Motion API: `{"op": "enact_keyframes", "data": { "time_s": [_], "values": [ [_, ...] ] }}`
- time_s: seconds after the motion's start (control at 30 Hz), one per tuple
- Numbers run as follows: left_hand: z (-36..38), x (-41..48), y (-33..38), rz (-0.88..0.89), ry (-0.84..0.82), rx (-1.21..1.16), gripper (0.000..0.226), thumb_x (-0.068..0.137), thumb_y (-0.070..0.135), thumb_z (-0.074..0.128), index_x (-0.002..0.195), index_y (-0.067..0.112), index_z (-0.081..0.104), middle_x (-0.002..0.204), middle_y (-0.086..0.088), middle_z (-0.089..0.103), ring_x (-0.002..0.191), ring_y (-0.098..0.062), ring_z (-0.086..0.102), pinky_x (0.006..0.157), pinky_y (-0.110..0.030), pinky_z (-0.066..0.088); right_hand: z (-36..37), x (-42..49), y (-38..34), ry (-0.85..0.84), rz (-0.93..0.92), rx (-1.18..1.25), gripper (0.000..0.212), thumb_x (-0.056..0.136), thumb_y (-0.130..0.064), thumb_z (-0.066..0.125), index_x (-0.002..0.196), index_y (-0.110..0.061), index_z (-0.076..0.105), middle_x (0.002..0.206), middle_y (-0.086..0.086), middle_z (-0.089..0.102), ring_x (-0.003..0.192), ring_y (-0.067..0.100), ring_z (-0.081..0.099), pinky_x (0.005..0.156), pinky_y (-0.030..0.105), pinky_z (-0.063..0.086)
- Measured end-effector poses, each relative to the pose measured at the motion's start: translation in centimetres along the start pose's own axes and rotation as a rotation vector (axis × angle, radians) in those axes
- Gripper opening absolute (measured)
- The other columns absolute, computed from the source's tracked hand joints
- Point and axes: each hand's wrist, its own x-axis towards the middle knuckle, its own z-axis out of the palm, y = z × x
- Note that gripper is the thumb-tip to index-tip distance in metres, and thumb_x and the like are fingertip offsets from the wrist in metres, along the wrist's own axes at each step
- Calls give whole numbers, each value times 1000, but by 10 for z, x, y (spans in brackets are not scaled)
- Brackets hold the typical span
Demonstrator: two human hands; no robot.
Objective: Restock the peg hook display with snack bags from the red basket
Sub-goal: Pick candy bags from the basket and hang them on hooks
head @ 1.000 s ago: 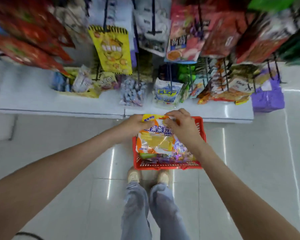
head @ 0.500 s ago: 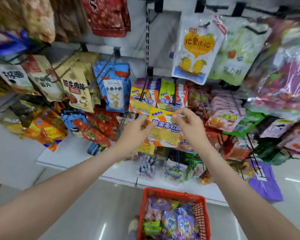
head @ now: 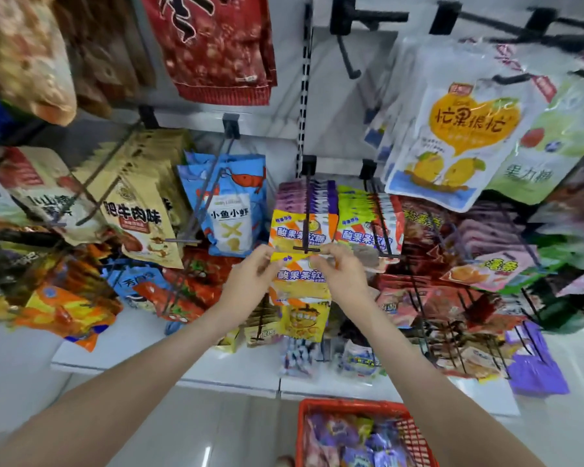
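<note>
The person is standing close to the display, holding a yellow-and-orange plastic snack bag (head: pixel 300 286) up just under the tip of a black metal peg hook (head: pixel 305 248). The left hand (head: pixel 250 281) is pinching the bag's top left corner, thumb and fingers curled onto the film. The right hand (head: pixel 343 278) is pinching the top edge on the right side, its fingers bent round the header. Both look like light fingertip holds.

The hook is already carrying a row of matching yellow-and-orange bags (head: pixel 300 227). The held bag's top edge is lying right at the hook's crossbar end, and I cannot tell whether its hole is on the wire yet.

To my eye this is the hanging step. The next move is calling for lining the hang hole up with the hook tip, then sliding the bag back toward the far wall behind the crossbar.

The red plastic mesh basket (head: pixel 351 405) is sitting on the floor, near and a little to the right, with more bags waiting inside.
</note>
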Motion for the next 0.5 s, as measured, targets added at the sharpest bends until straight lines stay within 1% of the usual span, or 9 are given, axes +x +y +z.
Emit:
{"op": "enact_keyframes", "data": {
  "time_s": [0.03,0.1,0.2,0.27,0.33,0.4,0.43,0.47,0.5],
  "values": [
    [-4,5,-3,9,25,9,10,96,32,53,91,24,55,83,0,69,75,-14,65,67,-35,49,6,5,-1,16,-6,6,10,88,-14,63,87,-23,58,100,0,53,78,8,50,60,3,34],
    [-8,14,-5,39,45,39,15,96,31,52,89,18,52,73,-1,64,63,-12,60,59,-30,43,11,12,-2,51,-47,-20,21,87,-2,59,87,-23,56,103,7,54,82,11,49,63,-1,34],
    [-9,20,-4,120,67,133,13,97,31,52,87,23,49,66,3,61,59,-8,58,56,-29,43,10,13,-4,74,-112,-46,32,84,11,53,85,-22,54,100,4,53,90,11,48,71,-2,32],
    [-10,21,-4,162,92,171,12,97,32,52,88,24,49,61,9,58,58,-7,57,57,-33,47,9,13,-5,68,-154,-41,32,84,11,52,83,-20,54,95,3,54,88,6,50,75,2,33],
    [-10,22,-5,179,105,197,13,96,33,51,88,23,49,59,10,55,56,-7,56,55,-35,47,8,15,-5,72,-180,-59,26,86,9,52,82,-16,56,91,3,54,86,1,50,75,7,35],
    [-9,25,-5,193,124,252,13,97,33,50,90,22,49,56,6,54,52,-12,54,49,-38,45,11,21,-5,104,-194,-92,19,89,7,51,85,-8,61,88,0,53,84,10,50,72,7,35],
    [-8,28,-4,200,144,291,12,97,32,50,92,20,49,57,3,54,51,-16,54,48,-40,44,12,25,-4,118,-195,-105,17,90,7,50,88,-5,63,88,-1,52,86,13,49,71,7,35],
    [-6,32,-3,204,169,326,11,97,29,51,97,18,51,64,-1,58,55,-19,56,50,-41,45,14,30,-4,131,-190,-122,16,91,6,49,91,-2,63,89,0,51,88,16,48,70,10,34],
    [-4,36,-3,213,197,360,13,96,25,53,103,15,53,77,-6,62,67,-21,59,58,-41,48,16,35,-4,146,-184,-140,16,92,4,48,94,-1,63,91,1,50,90,18,48,71,14,34]
  ]
}}
